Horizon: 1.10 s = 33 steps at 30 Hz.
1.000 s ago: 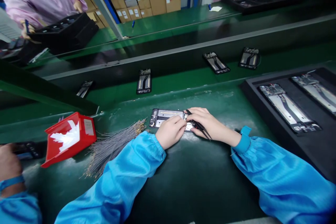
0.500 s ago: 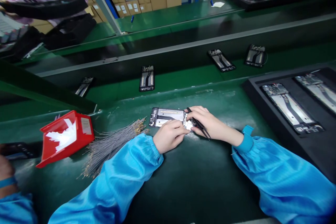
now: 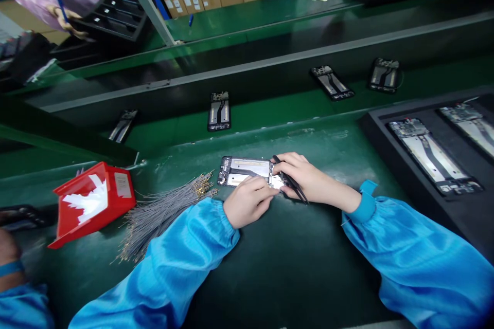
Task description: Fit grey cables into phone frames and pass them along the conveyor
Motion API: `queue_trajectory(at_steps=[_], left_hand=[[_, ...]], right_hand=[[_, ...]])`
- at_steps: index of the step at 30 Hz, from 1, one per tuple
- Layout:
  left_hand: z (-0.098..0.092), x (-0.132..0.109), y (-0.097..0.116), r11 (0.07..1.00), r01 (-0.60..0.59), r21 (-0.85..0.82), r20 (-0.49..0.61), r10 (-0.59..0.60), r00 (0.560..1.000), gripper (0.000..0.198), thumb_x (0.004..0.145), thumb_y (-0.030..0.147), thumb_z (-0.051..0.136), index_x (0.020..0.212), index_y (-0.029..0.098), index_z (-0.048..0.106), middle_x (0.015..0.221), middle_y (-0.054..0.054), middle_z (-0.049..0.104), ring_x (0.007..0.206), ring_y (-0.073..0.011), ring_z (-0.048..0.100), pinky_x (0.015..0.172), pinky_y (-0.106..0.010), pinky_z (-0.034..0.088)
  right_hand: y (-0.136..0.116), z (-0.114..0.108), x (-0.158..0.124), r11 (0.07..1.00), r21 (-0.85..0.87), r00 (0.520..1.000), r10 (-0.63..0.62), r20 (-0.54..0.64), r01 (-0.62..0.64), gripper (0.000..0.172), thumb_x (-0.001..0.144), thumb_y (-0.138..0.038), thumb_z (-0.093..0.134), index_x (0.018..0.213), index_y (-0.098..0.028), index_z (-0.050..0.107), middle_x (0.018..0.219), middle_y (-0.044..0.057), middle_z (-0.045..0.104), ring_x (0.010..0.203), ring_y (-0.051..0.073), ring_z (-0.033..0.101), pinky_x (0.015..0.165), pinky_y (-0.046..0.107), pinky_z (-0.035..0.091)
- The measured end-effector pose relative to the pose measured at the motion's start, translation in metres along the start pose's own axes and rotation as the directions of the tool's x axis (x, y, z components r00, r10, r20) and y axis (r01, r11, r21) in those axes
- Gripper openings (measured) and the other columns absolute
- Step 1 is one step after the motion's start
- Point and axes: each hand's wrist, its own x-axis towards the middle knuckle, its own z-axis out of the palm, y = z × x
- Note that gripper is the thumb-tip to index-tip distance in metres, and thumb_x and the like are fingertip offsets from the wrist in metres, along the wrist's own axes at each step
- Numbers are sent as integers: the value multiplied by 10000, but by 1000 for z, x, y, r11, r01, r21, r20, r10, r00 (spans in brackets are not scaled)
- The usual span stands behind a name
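An opened phone (image 3: 250, 165) lies sideways on the green bench, its metal mid-frame and dark flex cable exposed. My left hand (image 3: 249, 201) is closed at its near edge, fingertips pressed together by the circuit-board end on the right. My right hand (image 3: 299, 175) curls over that same end, with thumb and fingers touching it. Black tweezers (image 3: 295, 187) are tucked in the right hand, tips pointing down toward me. The fingers partly cover the board, so whatever small part lies under them is hidden. A bundle of thin grey cables (image 3: 165, 216) with gold ends lies left of the phone.
Left of the cables stands a red bin (image 3: 94, 205) holding white paper strips. At right, a black foam tray (image 3: 420, 211) carries opened phones. Several more phones, one of them here (image 3: 219, 111), lie along the sunken green strip behind. A neighbour's blue sleeve (image 3: 23, 306) shows lower left.
Both of my hands stay on the phone almost unmoved; the view has shifted slightly. Across the bench, the person in pink at left has tilted a black tray so its compartments show.
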Motion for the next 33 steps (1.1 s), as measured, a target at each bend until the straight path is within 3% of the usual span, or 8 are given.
queue_trajectory(at_steps=[9, 19, 26, 33], left_hand=[[1, 0, -1, 1000, -8, 5, -9, 8, 1000, 243, 850, 149, 395, 954, 155, 615, 737, -38, 560, 719, -140, 496, 664, -267, 404], [-5, 0, -5, 957, -132, 257, 47, 124, 991, 244, 843, 155, 407, 964, 179, 617, 741, -37, 542, 714, -155, 464, 651, -282, 383], [-22, -8, -30, 990, -136, 46, 57, 133, 989, 296, 898, 194, 352, 998, 208, 630, 770, -32, 506, 729, -119, 476, 690, -227, 415], [-17, -8, -31, 992, -122, 38, 74, 119, 990, 309, 896, 195, 350, 1030, 224, 626, 745, -22, 476, 701, -112, 451, 674, -215, 412]], right_hand=[[-3, 0, 3, 999, -23, 999, 33, 26, -33, 348, 683, -149, 550, 1024, -198, 499, 1162, 112, 451, 1061, 264, 394, 839, 400, 367], [-5, -1, 11, 995, -45, 994, 90, 70, -87, 381, 649, -165, 550, 1020, -206, 473, 1132, 118, 429, 1003, 275, 393, 797, 407, 353], [0, -3, 10, 995, 15, 989, 94, 115, -97, 344, 677, -197, 566, 1001, -218, 454, 1130, 94, 420, 1030, 259, 379, 828, 399, 336], [-3, -4, 14, 990, -26, 981, 137, 137, -135, 349, 671, -226, 592, 987, -222, 445, 1116, 95, 405, 1019, 270, 376, 817, 398, 330]])
